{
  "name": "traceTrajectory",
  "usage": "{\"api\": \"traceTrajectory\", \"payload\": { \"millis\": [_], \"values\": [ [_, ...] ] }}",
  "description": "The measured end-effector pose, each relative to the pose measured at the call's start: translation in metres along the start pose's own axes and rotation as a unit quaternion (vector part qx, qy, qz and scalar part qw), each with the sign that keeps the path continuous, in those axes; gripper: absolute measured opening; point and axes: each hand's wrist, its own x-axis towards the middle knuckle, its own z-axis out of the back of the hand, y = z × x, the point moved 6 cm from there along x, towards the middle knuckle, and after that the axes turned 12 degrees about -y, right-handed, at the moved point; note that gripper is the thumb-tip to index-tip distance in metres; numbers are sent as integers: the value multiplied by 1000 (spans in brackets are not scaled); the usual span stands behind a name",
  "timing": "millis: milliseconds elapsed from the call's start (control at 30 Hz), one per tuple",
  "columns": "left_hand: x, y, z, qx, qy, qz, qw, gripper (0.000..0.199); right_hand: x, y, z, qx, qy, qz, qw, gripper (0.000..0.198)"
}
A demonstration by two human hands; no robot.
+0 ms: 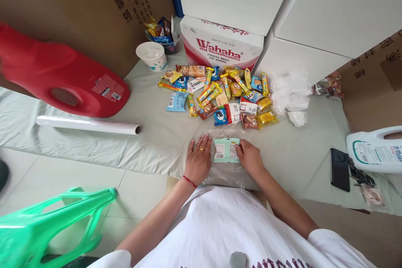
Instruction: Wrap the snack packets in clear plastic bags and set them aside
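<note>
A mint-green snack packet [225, 150] lies flat on a clear plastic bag [226, 174] at the front of the cloth-covered table. My left hand [198, 160], with a ring and a red wrist string, rests palm down on the bag's left side, fingers stretched out. The packet's right edge is pinched by my right hand [250, 155], its thumb and fingers closed there. Just beyond my hands is a loose pile of wrapped snacks [220, 92] in yellow, blue, brown and white.
A white Wahaha carton [221, 44] stands behind the snacks. Crumpled clear bags [289, 92] lie to their right. Leftward are a paper tub [152, 56], a red jug [63, 79] and a film roll [88, 124]. A phone [339, 169] and white bottle [375, 150] are rightward; a green stool [56, 222] stands below.
</note>
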Motion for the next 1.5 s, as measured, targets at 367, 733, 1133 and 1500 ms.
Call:
{"api": "traceTrajectory", "payload": {
  "millis": [367,733,1133,1500],
  "values": [
    [0,3,3,-15,15,25,999,56,177,74,22,-139,-25,19,990,44],
    [1,2,3,-29,12,36,999,56,168,65,75,28,-125,105,986,38],
    [-1,18,6,-42,6,34,999,59,46,39,14,-31,110,284,952,39],
    [-11,31,14,14,33,-40,999,57,6,42,-8,-106,127,347,923,87]
  ]
}}
